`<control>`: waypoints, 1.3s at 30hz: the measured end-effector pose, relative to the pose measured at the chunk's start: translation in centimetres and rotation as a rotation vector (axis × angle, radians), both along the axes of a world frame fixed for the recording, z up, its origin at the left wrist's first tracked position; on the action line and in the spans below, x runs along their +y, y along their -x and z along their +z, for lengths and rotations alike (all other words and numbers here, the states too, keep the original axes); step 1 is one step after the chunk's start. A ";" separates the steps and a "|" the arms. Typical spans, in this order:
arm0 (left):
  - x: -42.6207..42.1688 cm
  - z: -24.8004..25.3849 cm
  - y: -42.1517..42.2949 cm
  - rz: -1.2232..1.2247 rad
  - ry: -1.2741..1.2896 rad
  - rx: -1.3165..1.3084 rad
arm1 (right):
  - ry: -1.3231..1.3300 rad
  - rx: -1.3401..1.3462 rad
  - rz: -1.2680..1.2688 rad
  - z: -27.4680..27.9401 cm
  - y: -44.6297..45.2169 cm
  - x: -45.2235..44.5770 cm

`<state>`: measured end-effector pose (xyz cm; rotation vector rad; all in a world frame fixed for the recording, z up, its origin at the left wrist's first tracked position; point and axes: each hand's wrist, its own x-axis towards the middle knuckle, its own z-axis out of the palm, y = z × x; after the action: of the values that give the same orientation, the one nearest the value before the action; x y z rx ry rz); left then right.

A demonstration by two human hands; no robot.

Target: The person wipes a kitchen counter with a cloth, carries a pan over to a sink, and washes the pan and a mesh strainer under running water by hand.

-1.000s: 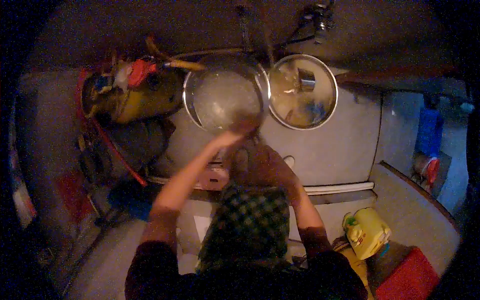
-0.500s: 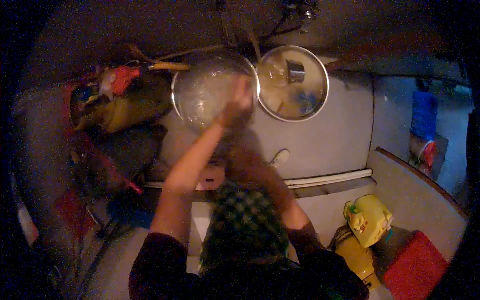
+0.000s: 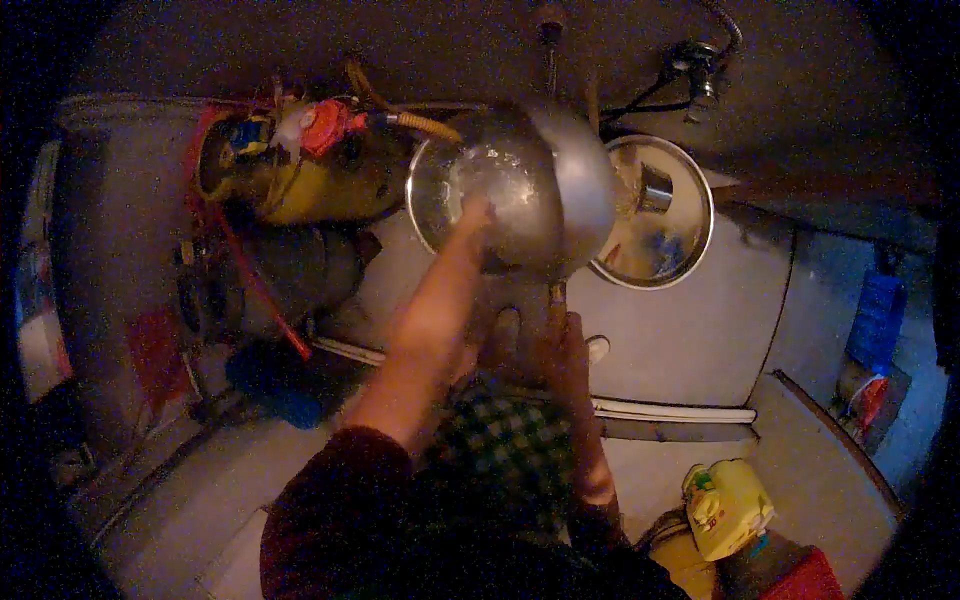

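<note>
A shiny metal bowl (image 3: 585, 195) is tilted on its side, its rounded outside turned right and its inside facing left, over a round metal basin (image 3: 424, 205). My left hand (image 3: 478, 212) reaches to the bowl's inner side; its fingers are blurred. My right hand (image 3: 562, 305) is at the bowl's lower edge, dark and partly hidden, and appears to grip it. To the right, a second round basin (image 3: 685, 235) contains cloudy liquid, a metal cup (image 3: 655, 188) and something blue.
A yellow container (image 3: 330, 185) with red and blue items on top stands left. A tap (image 3: 700, 85) is at the upper right. A yellow packet (image 3: 728, 508) and a red object (image 3: 810, 578) lie lower right. A pale ledge (image 3: 680, 412) runs across in front.
The metal bowl has come up tilted, its outside now showing. My left hand is against its inner side, and my right hand is at its lower edge. The view has shifted, moving the surroundings right and down.
</note>
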<state>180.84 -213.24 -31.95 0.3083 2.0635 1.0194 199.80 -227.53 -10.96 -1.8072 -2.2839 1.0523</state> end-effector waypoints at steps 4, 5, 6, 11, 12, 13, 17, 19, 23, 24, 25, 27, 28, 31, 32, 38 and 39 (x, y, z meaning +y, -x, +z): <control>-0.1 1.0 0.2 -0.149 -0.015 0.091 | 0.221 0.027 -0.236 1.9 -0.4 0.9; -0.3 1.6 0.2 -0.196 -0.026 0.138 | 0.226 -0.016 -0.215 3.0 -0.4 1.5; -1.3 2.2 0.4 -0.256 -0.030 0.188 | 0.219 -0.035 -0.205 4.0 -0.8 1.8; -5.9 6.8 1.6 -0.578 0.002 0.413 | 0.120 0.002 -0.172 10.5 -2.9 2.7; -6.0 8.1 1.7 -0.628 0.000 0.456 | 0.104 0.021 -0.177 12.4 -3.6 2.8; -6.0 9.5 1.9 -0.677 -0.001 0.503 | 0.088 0.043 -0.188 14.3 -4.6 2.7; -3.0 15.5 -0.1 -0.838 -0.089 0.662 | -0.001 0.095 -0.321 20.1 -11.4 0.3; -1.8 18.1 -2.7 -0.888 -0.138 0.718 | -0.209 0.115 -0.432 19.6 -17.4 -4.0; -4.4 22.0 -9.0 -0.908 -0.190 0.802 | -0.404 0.108 -0.588 18.1 -30.1 -14.7; -5.6 23.0 -11.1 -0.921 -0.184 0.816 | -0.400 0.099 -0.641 17.3 -33.6 -18.2; -6.7 23.2 -13.8 -0.946 -0.167 0.813 | -0.371 0.083 -0.701 16.7 -37.6 -21.3; -8.3 23.7 -18.5 -1.025 -0.146 0.792 | -0.243 0.011 -0.884 16.5 -42.4 -26.2; -8.8 24.0 -21.2 -1.061 -0.129 0.777 | -0.082 -0.068 -1.023 17.7 -44.2 -27.3; -9.6 24.5 -28.6 -1.192 -0.078 0.720 | 0.253 -0.002 -1.468 20.1 -49.4 -28.6; -9.2 24.2 -30.6 -1.241 -0.066 0.708 | 0.300 0.137 -1.603 18.6 -50.3 -29.1; -4.8 24.6 -44.8 -1.425 -0.016 0.676 | 0.087 0.874 -1.732 16.0 -58.9 -23.6; -4.0 24.4 -46.8 -1.445 -0.012 0.679 | 0.074 0.964 -1.703 15.6 -60.5 -22.1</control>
<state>227.66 -217.22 -7.51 1.9685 1.6248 -0.0262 260.28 -249.62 4.63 -1.7100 0.0704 1.0328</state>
